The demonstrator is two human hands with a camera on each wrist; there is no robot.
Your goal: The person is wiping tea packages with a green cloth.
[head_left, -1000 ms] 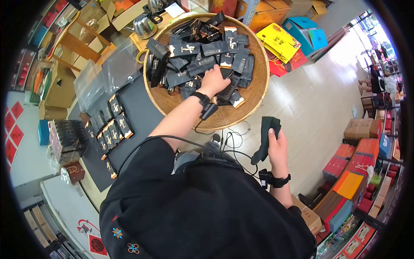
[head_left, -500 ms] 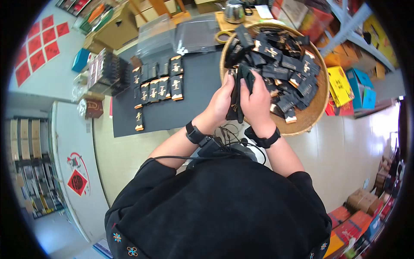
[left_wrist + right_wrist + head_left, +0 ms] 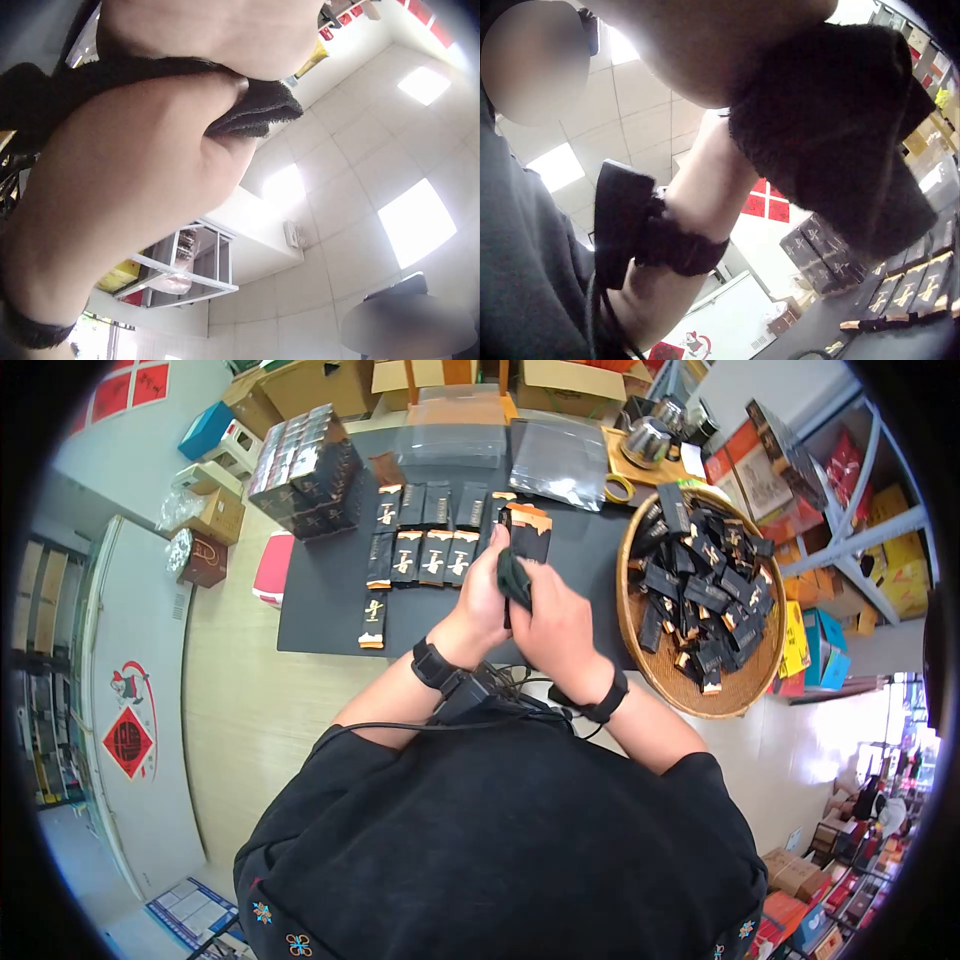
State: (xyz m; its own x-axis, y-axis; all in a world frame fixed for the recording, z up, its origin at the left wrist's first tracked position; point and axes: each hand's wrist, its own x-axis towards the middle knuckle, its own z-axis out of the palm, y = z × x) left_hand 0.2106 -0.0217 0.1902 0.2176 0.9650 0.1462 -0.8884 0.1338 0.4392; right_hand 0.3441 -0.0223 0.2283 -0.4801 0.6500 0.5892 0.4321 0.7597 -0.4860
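Observation:
Both hands meet over the front of the dark table mat. My right hand (image 3: 555, 620) grips a dark green cloth (image 3: 514, 578), its fingers curled against the left palm. A narrow black packet, mostly covered, is in my left hand (image 3: 482, 598), whose thumb points up. Rows of black packets (image 3: 435, 557) with gold marks and orange ends lie left of the hands; more orange-ended ones (image 3: 530, 530) show just beyond them. In the right wrist view the cloth (image 3: 832, 135) hangs large and dark; in the left wrist view its folded end (image 3: 259, 109) sticks out between the hands.
A round woven basket (image 3: 735, 695) heaped with black packets is at the right. Clear plastic covers (image 3: 560, 460), a tape roll (image 3: 618, 488) and a kettle (image 3: 648, 442) are at the back. Stacked dark boxes (image 3: 310, 475) stand at the back left.
My left hand has come out of the basket with a packet, and my right hand has brought the cloth to it. Both hands have since moved left, over the mat, as the view turned.

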